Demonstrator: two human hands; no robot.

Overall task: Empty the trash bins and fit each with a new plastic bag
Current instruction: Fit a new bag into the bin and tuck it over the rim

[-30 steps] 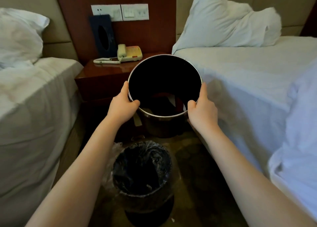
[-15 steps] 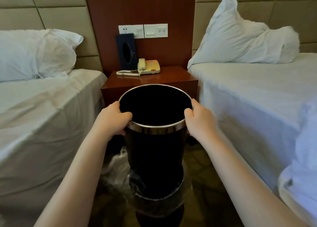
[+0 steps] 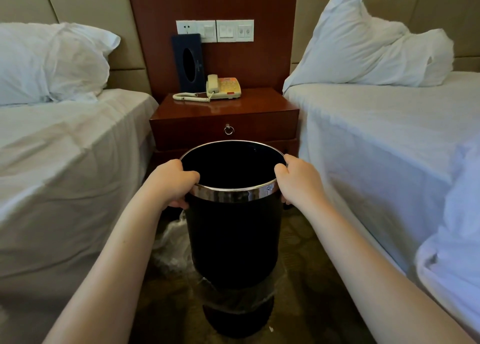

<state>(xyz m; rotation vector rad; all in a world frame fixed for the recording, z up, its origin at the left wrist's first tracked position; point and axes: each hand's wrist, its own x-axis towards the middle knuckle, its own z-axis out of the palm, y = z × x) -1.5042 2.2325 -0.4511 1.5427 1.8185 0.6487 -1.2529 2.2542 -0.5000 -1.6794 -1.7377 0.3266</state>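
Between two white beds (image 3: 65, 141), just short of the nightstand (image 3: 223, 120), both hands' fingers (image 3: 191, 175) clamp an upright black bin (image 3: 233, 229) by its chrome rim. Mouth up, its long axis vertical, the bin sits nested in a bag-lined bin (image 3: 237, 315) directly below the left hand (image 3: 171, 182) and right hand (image 3: 298, 180).

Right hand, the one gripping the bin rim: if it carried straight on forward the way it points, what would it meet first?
Probably the nightstand front below the drawer, which lies directly beyond the right hand on the bin rim. The bed edge runs close alongside; depth is unclear.
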